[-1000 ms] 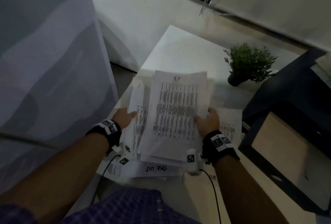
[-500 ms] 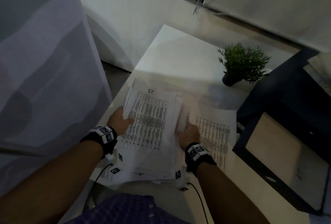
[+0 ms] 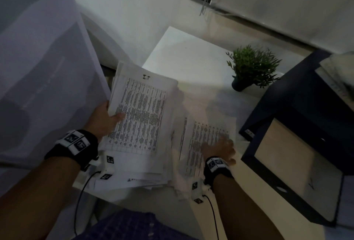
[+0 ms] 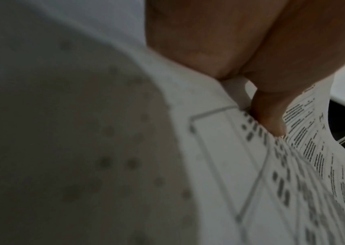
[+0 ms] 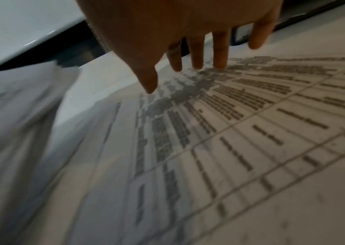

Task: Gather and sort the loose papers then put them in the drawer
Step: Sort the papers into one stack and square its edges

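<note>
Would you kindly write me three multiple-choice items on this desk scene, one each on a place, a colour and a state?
1. Where does the potted plant stand?
A. at the back of the desk, beyond the loose sheet
B. inside the drawer
C. on top of the paper stack

2. What colour is the outside of the open drawer?
A. bright red
B. dark blue
C. yellow

3. How is the right hand set on the loose sheet?
A. clenched in a fist above it
B. crumpling it into a ball
C. fingers straight and spread, tips on the print

Answers:
1 A, the head view shows the pot on the desk behind the papers.
2 B, its frame is dark blue round a pale wooden bottom.
3 C, the right wrist view shows spread fingertips on the page, while the left hand holds the paper stack.
</note>
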